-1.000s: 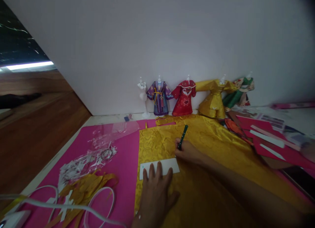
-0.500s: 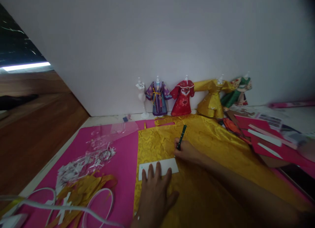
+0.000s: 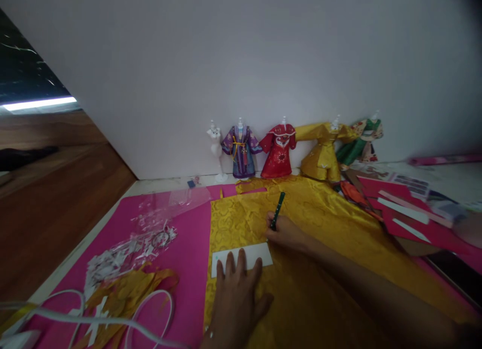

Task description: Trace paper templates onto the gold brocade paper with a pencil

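Observation:
My left hand (image 3: 239, 294) lies with spread fingers on a white rectangular card (image 3: 259, 252), pressing it against shiny yellow patterned fabric (image 3: 324, 218). The card sits close to the fabric's left edge. A dark green pen (image 3: 278, 210) is gripped in my right hand (image 3: 286, 232), tilted with its upper end leaning right. The pen's lower end is near the card's top right corner; its tip is hidden by my fingers, so contact with the fabric cannot be made out. Beneath the fabric is a magenta sheet (image 3: 190, 268).
Small dress forms stand along the wall, wearing purple (image 3: 241, 153), red (image 3: 279, 153), yellow (image 3: 326, 153) and green (image 3: 363, 143) outfits. Yellow scraps (image 3: 131, 291), plastic bags (image 3: 124, 251) and a white cable (image 3: 113, 319) lie left. Red paper (image 3: 404, 226) and a phone (image 3: 457, 273) lie right.
The whole view has shifted very slightly. Both hands, the card and the pen keep practically the same positions on the fabric.

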`<action>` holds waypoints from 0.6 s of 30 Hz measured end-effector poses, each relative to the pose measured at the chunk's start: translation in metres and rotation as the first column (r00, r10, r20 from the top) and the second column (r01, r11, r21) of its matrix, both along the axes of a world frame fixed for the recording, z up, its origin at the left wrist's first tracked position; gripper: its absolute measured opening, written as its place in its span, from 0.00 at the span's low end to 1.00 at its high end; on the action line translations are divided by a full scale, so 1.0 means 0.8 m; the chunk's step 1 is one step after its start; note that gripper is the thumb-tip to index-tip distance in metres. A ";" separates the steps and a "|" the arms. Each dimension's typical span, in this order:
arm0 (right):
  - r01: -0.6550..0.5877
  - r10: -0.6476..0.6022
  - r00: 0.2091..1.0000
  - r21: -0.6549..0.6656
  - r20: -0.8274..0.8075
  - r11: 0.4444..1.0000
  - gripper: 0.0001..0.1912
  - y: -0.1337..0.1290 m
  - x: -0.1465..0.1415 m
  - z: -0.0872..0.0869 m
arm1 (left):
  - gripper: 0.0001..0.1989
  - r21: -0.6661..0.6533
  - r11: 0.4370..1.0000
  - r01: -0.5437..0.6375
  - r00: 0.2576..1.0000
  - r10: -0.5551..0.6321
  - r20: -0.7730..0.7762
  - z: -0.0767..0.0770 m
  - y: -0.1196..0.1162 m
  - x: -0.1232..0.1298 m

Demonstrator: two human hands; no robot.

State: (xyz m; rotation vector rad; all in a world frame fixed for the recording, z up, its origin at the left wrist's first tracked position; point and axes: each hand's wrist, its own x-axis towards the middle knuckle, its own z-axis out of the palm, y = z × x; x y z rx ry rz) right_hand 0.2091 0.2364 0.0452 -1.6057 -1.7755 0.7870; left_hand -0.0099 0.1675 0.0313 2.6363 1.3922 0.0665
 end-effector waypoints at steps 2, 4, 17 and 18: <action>0.003 -0.003 1.000 0.004 -0.004 1.000 0.12 0.000 0.000 -0.001 | 0.32 -0.010 1.000 -0.001 1.000 0.001 -0.001 0.002 0.000 0.001; 0.002 -0.002 1.000 0.010 -0.008 1.000 0.12 0.000 0.001 -0.002 | 0.32 -0.023 1.000 0.001 1.000 -0.001 -0.014 0.003 0.000 0.002; 0.029 -0.024 0.997 0.073 -0.069 0.997 0.10 -0.001 0.004 0.002 | 0.35 -0.056 0.998 -0.028 0.999 0.029 0.021 0.004 -0.002 0.001; 0.033 -0.026 0.997 0.087 -0.079 0.996 0.09 -0.003 0.006 0.002 | 0.35 -0.065 0.997 -0.030 0.999 0.031 0.022 0.006 -0.002 0.002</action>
